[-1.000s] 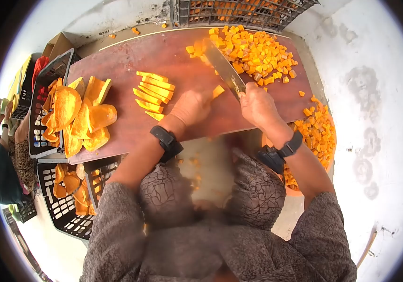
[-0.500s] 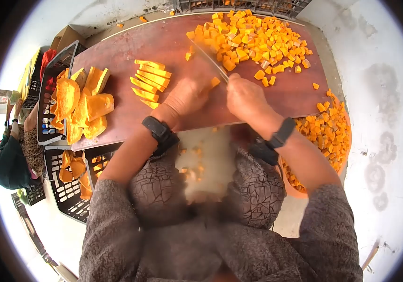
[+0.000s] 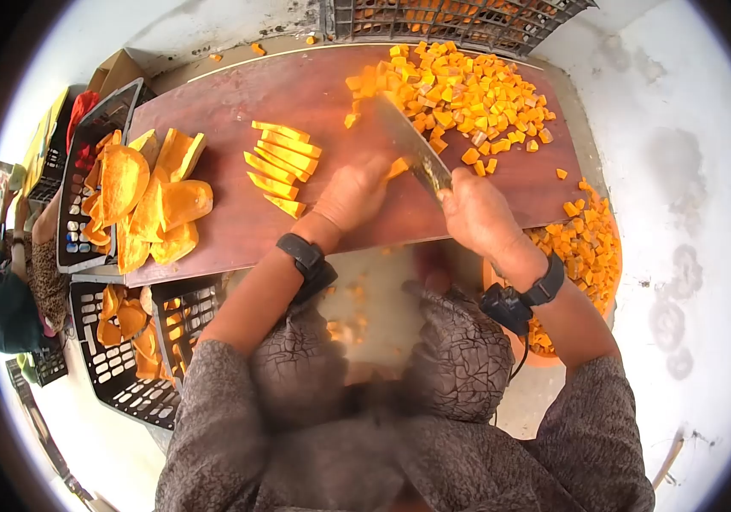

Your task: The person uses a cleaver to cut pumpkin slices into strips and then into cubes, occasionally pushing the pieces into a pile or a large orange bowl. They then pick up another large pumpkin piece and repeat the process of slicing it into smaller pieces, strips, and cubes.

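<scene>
My right hand [image 3: 478,209] is closed round the handle of a knife [image 3: 421,149], its broad blade slanting up and left over the reddish board [image 3: 237,247]. Left of the blade, my left hand [image 3: 357,192] has its fingers curled on an orange pumpkin piece [image 3: 397,168] that sticks out toward the knife. Several pumpkin strips [image 3: 284,162] lie side by side to the left of my left hand. Beyond the knife, at the back right, is a heap of pumpkin cubes [image 3: 476,90]. Large pumpkin chunks [image 3: 156,196] are piled at the board's left end.
Black crates [image 3: 66,213] stand at the left, with another crate [image 3: 459,21] behind the board. An orange tub [image 3: 611,282] of cubes sits below the board's right end. A person in dark green [image 3: 11,311] is at the far left. A white wall rises on the right.
The knife has turned so that its flat side shows more, and my right hand sits lower in view. The whole view has shifted slightly. My left hand still holds the piece.
</scene>
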`<state>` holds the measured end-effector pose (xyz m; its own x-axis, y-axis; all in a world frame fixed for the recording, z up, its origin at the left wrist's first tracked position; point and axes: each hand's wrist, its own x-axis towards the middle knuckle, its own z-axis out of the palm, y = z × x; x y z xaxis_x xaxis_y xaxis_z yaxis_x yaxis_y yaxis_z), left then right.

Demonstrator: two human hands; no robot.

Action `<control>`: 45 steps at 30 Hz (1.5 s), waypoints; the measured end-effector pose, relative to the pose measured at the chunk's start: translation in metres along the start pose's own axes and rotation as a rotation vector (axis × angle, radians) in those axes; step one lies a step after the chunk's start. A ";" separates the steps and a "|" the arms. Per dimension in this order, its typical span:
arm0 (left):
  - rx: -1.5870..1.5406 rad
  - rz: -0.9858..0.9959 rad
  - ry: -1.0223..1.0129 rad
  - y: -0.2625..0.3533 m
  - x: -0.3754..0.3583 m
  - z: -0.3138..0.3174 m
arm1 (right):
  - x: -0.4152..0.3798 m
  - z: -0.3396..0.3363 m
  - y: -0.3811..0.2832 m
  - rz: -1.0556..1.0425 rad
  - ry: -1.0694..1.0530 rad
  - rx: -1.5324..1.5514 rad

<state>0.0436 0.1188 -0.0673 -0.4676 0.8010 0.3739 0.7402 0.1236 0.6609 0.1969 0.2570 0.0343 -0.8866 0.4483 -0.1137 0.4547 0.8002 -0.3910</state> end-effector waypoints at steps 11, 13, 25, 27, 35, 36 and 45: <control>-0.077 0.071 0.047 -0.008 -0.002 0.003 | 0.049 0.044 0.004 -0.015 0.120 0.004; -0.084 0.081 0.073 -0.006 -0.004 0.003 | 0.046 0.038 -0.001 0.016 0.144 -0.015; -0.055 0.064 0.083 -0.021 -0.006 0.012 | 0.002 0.026 -0.023 0.030 -0.030 -0.056; -0.062 0.028 -0.006 -0.018 -0.009 0.009 | 0.011 0.042 -0.019 0.037 -0.019 -0.082; -0.041 0.062 0.056 -0.011 -0.013 0.004 | 0.038 0.028 -0.015 0.042 0.104 -0.058; -0.045 0.029 0.068 -0.012 -0.012 0.005 | 0.031 0.024 -0.016 0.041 0.098 -0.060; -0.072 0.064 0.080 -0.015 -0.012 0.004 | 0.003 0.024 -0.030 -0.030 -0.076 0.027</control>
<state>0.0402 0.1096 -0.0848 -0.4598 0.7560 0.4659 0.7343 0.0287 0.6782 0.1783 0.2247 0.0235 -0.9043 0.3916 -0.1701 0.4261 0.8014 -0.4198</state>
